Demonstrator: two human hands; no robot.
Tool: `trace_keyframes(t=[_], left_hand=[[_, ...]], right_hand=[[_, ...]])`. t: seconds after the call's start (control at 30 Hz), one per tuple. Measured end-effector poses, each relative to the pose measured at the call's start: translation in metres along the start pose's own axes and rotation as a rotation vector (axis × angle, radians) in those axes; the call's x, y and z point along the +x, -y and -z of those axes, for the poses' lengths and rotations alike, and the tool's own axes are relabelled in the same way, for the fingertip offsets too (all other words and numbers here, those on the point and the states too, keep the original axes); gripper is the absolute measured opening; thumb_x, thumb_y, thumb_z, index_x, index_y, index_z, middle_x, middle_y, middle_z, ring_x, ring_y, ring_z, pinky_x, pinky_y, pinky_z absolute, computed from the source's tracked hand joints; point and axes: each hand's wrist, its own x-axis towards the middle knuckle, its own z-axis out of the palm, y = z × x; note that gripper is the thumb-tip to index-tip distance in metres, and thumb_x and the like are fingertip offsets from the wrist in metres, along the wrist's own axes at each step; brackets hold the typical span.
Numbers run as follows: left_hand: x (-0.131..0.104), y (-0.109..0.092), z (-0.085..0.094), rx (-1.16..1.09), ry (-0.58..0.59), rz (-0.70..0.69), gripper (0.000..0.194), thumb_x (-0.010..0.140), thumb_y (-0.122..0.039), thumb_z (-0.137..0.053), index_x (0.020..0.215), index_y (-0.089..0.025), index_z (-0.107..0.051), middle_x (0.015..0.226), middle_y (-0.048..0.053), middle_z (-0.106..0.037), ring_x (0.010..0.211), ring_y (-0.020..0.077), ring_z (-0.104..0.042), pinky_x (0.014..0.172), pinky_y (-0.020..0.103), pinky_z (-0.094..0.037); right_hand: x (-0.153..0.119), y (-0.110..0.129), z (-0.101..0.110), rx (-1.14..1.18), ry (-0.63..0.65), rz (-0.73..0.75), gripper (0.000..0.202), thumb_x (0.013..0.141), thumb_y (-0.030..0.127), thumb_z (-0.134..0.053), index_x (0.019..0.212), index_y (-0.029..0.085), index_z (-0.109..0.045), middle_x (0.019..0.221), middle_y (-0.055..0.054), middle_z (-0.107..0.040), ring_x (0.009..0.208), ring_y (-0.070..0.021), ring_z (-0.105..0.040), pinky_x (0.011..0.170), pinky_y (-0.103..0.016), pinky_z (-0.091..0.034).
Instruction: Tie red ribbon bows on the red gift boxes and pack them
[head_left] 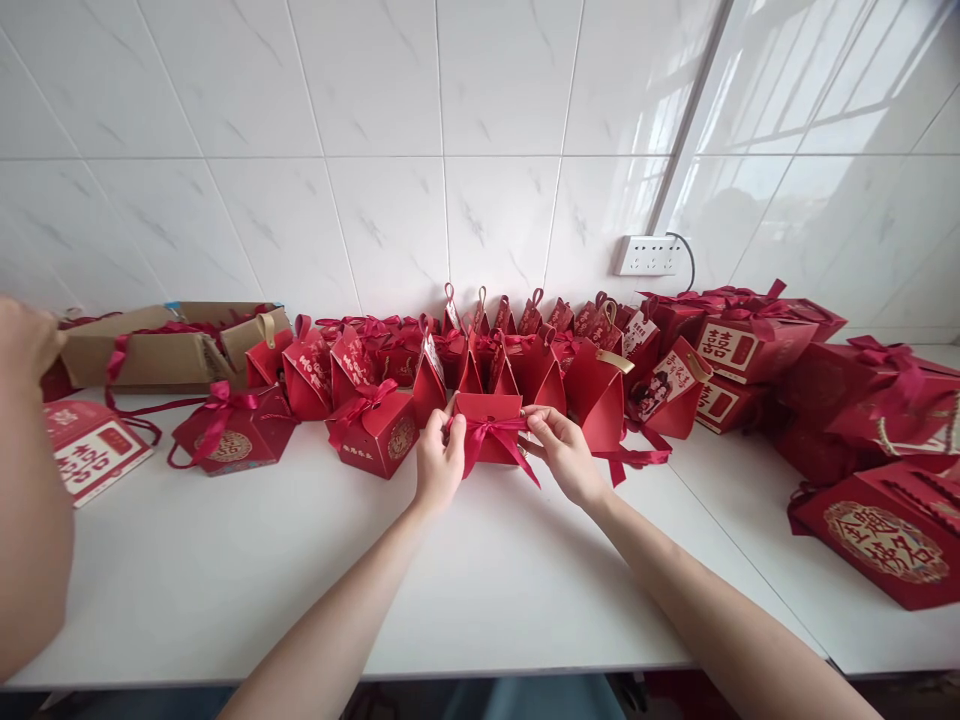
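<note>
A small red box [489, 404] stands upright on the white table, with a dark pink ribbon bow [495, 430] across its front. At the bow's left side, my left hand [442, 450] has its fingers closed on the ribbon. On the right, my right hand [559, 450] pinches the ribbon's other side between thumb and fingers. Just left of my left hand sits a red box with a bow [379, 435]. Behind the held box stand several pointed red boxes [596, 395] with loops on top.
Another person's arm [34, 520] reaches in at the far left, near an open cardboard box [142, 355]. Stacked red boxes [757, 345] and a large red box [885, 530] stand right. A power strip [646, 256] is on the tiled wall.
</note>
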Motion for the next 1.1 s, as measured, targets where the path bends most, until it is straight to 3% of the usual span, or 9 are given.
trace_keyframes(t=[0.1, 0.2, 0.33, 0.53, 0.7, 0.8, 0.87, 0.97, 1.1], left_hand=[[0.001, 0.000, 0.000, -0.030, 0.024, 0.008, 0.029, 0.085, -0.041, -0.044, 0.066, -0.022, -0.033, 0.072, -0.001, -0.058, 0.052, 0.0091, -0.044, 0.053, 0.022, -0.039], [0.002, 0.000, 0.000, -0.083, 0.054, 0.017, 0.027, 0.085, -0.042, -0.045, 0.069, -0.021, -0.038, 0.096, 0.004, -0.065, 0.065, 0.0109, -0.055, 0.062, 0.023, -0.045], [0.002, -0.001, -0.001, -0.125, 0.088, 0.016, 0.027, 0.085, -0.045, -0.045, 0.076, -0.021, -0.043, 0.107, 0.008, -0.064, 0.086, 0.0157, -0.061, 0.076, 0.027, -0.049], [0.003, 0.004, -0.003, -0.205, 0.172, -0.005, 0.035, 0.074, -0.041, -0.063, 0.093, -0.021, -0.041, 0.131, 0.012, -0.049, 0.120, 0.0224, -0.051, 0.099, 0.037, -0.041], [0.007, 0.003, 0.002, -0.300, 0.309, 0.012, 0.061, 0.074, -0.034, -0.064, 0.126, -0.022, -0.034, 0.138, 0.012, -0.044, 0.128, 0.0242, -0.044, 0.106, 0.041, -0.036], [0.009, 0.003, 0.005, -0.379, 0.398, 0.038, 0.066, 0.074, -0.030, -0.062, 0.132, -0.022, -0.031, 0.137, 0.011, -0.047, 0.125, 0.0241, -0.048, 0.106, 0.041, -0.037], [0.010, 0.006, 0.006, -0.416, 0.408, 0.045, 0.069, 0.071, -0.026, -0.060, 0.134, -0.021, -0.032, 0.136, 0.011, -0.048, 0.124, 0.0247, -0.049, 0.106, 0.041, -0.037], [0.012, 0.010, 0.006, -0.442, 0.400, 0.050, 0.068, 0.068, -0.022, -0.056, 0.133, -0.021, -0.036, 0.134, 0.010, -0.050, 0.127, 0.0260, -0.046, 0.107, 0.042, -0.036], [0.008, 0.006, 0.005, -0.446, 0.255, -0.059, 0.053, 0.073, -0.028, -0.054, 0.125, -0.022, -0.043, 0.133, 0.009, -0.050, 0.125, 0.0245, -0.046, 0.103, 0.040, -0.040]], right_hand=[[0.001, -0.001, 0.002, -0.019, 0.012, -0.018, 0.043, 0.073, 0.060, -0.062, 0.078, 0.019, -0.050, 0.104, -0.007, -0.059, 0.092, -0.0199, -0.062, 0.090, -0.043, -0.051], [0.001, -0.001, 0.005, -0.086, 0.014, 0.031, 0.047, 0.071, 0.058, -0.067, 0.094, 0.022, -0.047, 0.120, -0.009, -0.053, 0.112, -0.0250, -0.056, 0.095, -0.045, -0.048], [-0.003, -0.001, 0.004, -0.302, 0.095, 0.077, 0.091, 0.062, 0.054, -0.076, 0.131, 0.025, -0.025, 0.144, -0.016, -0.032, 0.137, -0.0295, -0.030, 0.102, -0.049, -0.041], [-0.005, 0.001, 0.002, -0.380, 0.261, 0.053, 0.096, 0.069, 0.049, -0.072, 0.140, 0.024, -0.012, 0.134, -0.016, -0.046, 0.117, -0.0262, -0.054, 0.100, -0.050, -0.042], [-0.001, 0.000, 0.012, -0.325, 0.316, 0.035, 0.092, 0.070, 0.049, -0.070, 0.140, 0.027, -0.014, 0.143, -0.016, -0.036, 0.130, -0.0268, -0.043, 0.101, -0.049, -0.042], [0.001, -0.002, 0.016, -0.349, 0.359, 0.043, 0.098, 0.070, 0.046, -0.071, 0.142, 0.028, -0.006, 0.148, -0.016, -0.028, 0.135, -0.0270, -0.035, 0.104, -0.050, -0.038], [0.001, -0.003, 0.017, -0.432, 0.365, 0.096, 0.106, 0.068, 0.042, -0.074, 0.144, 0.027, -0.001, 0.149, -0.017, -0.025, 0.136, -0.0278, -0.033, 0.106, -0.052, -0.035], [0.003, -0.005, 0.017, -0.561, 0.297, 0.183, 0.107, 0.065, 0.033, -0.076, 0.143, 0.022, -0.005, 0.143, -0.019, -0.035, 0.128, -0.0295, -0.044, 0.104, -0.053, -0.037], [0.003, -0.010, 0.013, -0.615, 0.191, 0.254, 0.099, 0.062, 0.028, -0.077, 0.140, 0.022, -0.016, 0.131, -0.017, -0.048, 0.114, -0.0299, -0.055, 0.095, -0.051, -0.047]])
